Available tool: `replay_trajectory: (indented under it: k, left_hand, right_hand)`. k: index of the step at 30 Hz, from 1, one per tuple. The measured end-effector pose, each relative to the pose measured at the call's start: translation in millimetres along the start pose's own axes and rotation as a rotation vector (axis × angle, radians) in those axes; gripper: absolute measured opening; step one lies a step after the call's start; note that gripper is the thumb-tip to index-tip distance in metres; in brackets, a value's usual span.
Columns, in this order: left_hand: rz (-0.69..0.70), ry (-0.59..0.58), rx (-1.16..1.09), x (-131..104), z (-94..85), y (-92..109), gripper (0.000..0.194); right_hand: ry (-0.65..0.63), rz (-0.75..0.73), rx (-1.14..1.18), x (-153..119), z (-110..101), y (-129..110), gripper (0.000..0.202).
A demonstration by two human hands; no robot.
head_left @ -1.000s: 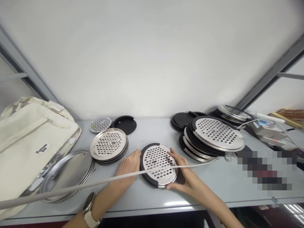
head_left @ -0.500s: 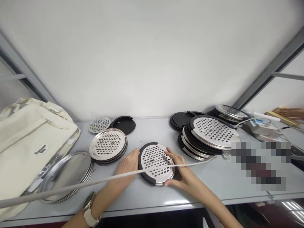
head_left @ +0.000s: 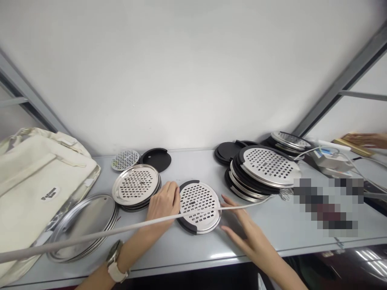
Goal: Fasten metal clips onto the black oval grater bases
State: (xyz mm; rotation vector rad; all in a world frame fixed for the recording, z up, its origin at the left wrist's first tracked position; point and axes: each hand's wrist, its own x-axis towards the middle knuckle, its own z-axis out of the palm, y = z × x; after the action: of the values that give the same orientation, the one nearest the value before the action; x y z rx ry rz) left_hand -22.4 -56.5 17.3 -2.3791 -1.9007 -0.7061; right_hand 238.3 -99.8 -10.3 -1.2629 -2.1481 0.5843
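Note:
A round perforated metal plate (head_left: 201,205) with a black band round its left edge lies flat on the grey table (head_left: 181,257). My left hand (head_left: 165,201), a watch on its wrist, is curled closed against the black band; its fingertips are hidden. On the other side, my right hand (head_left: 244,227) is open, thumb and fingers apart, just off the plate's right edge. Left of my left hand is a stack of perforated metal plates (head_left: 136,185). Plain metal discs (head_left: 86,221) are piled nearer the front.
Banded perforated plates (head_left: 272,165) form a tall stack at right, beside black rings (head_left: 228,152). A black ring (head_left: 157,159) and small perforated disc (head_left: 125,160) lie at back left. A cable (head_left: 130,228) crosses in front. A cream bag (head_left: 33,181) stands left; another person's hand (head_left: 367,139) is far right.
My right hand has come off the plate and moved slightly right. The fingers of my left hand, stretched along the plate's left edge before, are now curled in.

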Motion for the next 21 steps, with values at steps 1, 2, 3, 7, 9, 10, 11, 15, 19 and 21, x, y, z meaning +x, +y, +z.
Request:
replay_trajectory:
  k: [1,2,3,7,9,10,11,15,19,21]
  left_hand:
    - [0.038,-0.004,-0.036,5.6,-2.9,4.3,0.017]
    - [0.085,-0.018,-0.072,11.6,-4.7,8.7,0.016]
    - [0.136,-0.036,-0.107,18.0,-5.0,12.9,0.016]
    - [0.312,-0.11,-0.225,40.7,12.0,24.0,0.02]
    - [0.341,-0.116,-0.286,47.9,27.0,23.9,0.028]
    - [0.364,-0.137,-0.326,50.2,33.9,22.5,0.031]
    - [0.378,-0.152,-0.343,51.7,39.7,20.5,0.032]
    - [0.382,-0.166,-0.374,52.8,49.1,11.9,0.033]
    - [0.378,-0.157,-0.388,51.8,47.8,9.4,0.033]
    - [0.374,-0.154,-0.391,51.8,48.1,9.5,0.034]
  right_hand:
    - [0.033,0.007,-0.016,-3.7,-2.9,2.1,0.042]
    - [0.067,0.001,-0.031,-7.1,-5.5,4.6,0.035]
    - [0.087,0.012,-0.043,-10.1,-7.6,7.3,0.03]
    - [0.255,0.038,-0.107,-19.3,-14.4,16.4,0.021]
    - [0.343,0.076,-0.141,-22.9,-18.9,19.7,0.019]
    - [0.376,0.097,-0.154,-24.6,-22.0,21.8,0.018]
    - [0.418,0.116,-0.164,-26.4,-25.7,24.6,0.017]
    - [0.563,0.244,-0.251,-33.4,-44.2,49.3,0.018]
    - [0.627,0.339,-0.357,-36.9,-59.1,91.4,0.023]
    - [0.653,0.334,-0.447,-36.5,-61.7,109.1,0.027]
